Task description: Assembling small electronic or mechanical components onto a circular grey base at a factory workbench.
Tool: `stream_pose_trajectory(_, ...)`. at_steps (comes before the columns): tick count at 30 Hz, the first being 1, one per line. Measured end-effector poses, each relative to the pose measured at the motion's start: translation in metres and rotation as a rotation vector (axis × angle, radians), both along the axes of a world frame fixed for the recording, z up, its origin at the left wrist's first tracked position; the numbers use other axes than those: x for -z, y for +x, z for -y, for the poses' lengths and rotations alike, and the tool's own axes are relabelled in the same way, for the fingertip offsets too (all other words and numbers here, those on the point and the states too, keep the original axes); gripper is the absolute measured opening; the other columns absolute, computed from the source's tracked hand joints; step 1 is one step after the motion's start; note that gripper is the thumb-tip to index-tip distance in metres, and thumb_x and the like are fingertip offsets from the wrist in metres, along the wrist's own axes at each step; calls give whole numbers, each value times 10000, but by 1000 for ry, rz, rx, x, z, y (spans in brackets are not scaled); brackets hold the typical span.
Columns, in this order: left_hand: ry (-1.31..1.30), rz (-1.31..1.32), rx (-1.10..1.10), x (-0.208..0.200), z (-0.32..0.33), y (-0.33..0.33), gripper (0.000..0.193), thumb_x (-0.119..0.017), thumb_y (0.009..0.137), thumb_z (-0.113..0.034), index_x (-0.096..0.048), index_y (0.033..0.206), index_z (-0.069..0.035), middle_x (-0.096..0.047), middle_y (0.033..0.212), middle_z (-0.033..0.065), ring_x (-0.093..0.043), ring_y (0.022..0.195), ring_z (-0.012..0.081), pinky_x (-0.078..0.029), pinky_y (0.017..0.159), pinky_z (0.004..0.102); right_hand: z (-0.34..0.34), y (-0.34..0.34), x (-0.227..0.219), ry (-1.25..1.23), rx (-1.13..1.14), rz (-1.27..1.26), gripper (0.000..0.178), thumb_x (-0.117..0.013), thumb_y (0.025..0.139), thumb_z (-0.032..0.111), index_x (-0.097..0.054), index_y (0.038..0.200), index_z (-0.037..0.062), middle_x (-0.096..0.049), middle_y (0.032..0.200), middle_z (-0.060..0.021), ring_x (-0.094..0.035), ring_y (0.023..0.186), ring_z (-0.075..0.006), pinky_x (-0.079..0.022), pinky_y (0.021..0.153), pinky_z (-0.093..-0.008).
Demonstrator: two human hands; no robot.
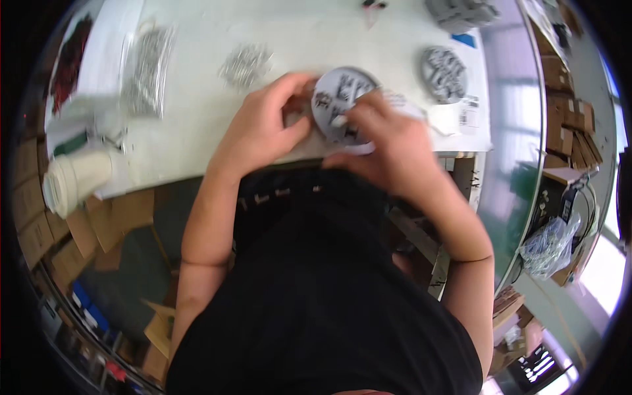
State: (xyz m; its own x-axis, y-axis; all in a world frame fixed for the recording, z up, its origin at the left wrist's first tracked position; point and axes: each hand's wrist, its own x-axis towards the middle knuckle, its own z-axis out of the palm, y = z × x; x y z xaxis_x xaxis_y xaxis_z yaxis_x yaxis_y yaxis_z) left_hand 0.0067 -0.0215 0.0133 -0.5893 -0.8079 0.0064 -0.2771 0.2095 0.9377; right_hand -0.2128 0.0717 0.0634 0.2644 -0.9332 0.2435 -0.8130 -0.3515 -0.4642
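At far left, brown cardboard boxes (36,197) are stacked beside and below the table. The pale table (191,135) looks bowed by the lens; at its left end lie a dark red bundle (71,66) and, nearer the person, a cream roll (79,178). Next comes 1 clear bag (149,74) of silvery pieces, then a loose silvery pile (247,64). The left hand (266,122) is curved, thumb and fingers parted, fingertips at the left edge of a round pale piece (337,99) with dark patches, near the table's front edge. The right hand (395,141) is blurred, fingers over that piece; I cannot tell what either hand grips. Rightward lie a 2nd patterned round (445,74) and a grey bundle (463,14). Beyond a glossy panel (513,92) stand more boxes (569,122), with a clear plastic bag (550,245) below.
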Motion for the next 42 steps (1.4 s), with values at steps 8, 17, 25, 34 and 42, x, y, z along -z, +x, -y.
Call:
stream_pose_trajectory(8,-459,80,61,-8,-11,-3,158,-692,952,53,-752,1074,-27,-610,881,84,-600,757,176,-477,648,297,-23,-45,-22,-361,415,205,378,-831,858,112,-709,1213,66,-747,958,-88,-716,703,-201,-553,614,-315)
stream_pose_trajectory(17,-407,-16,-47,6,-10,-8,240,-677,966,50,-769,1171,-36,-627,985,86,-598,782,166,-475,652,273,-111,-421,25,115,1431,-6,417,-704,1035,418,-779,1179,34,-694,850,-75,-615,790,-117,-505,730,-283)
stream_pose_trajectory(25,-461,-16,-98,7,-10,-7,222,-777,919,17,-799,1134,-36,-632,889,73,-563,703,143,-466,614,255,-11,-185,-1,92,543,115,182,-829,885,160,-798,1044,78,-757,934,-84,-696,754,-258,-560,707,-384)
stream_pose_trajectory(34,-527,-151,7,3,-35,23,297,-875,840,-53,-804,1126,-17,-765,926,76,-709,876,259,-569,771,331,18,-82,2,99,118,-101,159,-785,862,20,-778,1009,77,-722,967,-94,-700,778,-310,-572,706,-396)
stream_pose_trajectory(42,-686,89,-145,2,-35,-2,734,-871,838,-249,-598,1497,-76,-673,1310,149,-617,1232,337,-518,1049,445,91,-17,-36,194,-124,115,144,-757,871,-1,-768,1002,60,-700,984,-101,-711,818,-320,-566,703,-415)
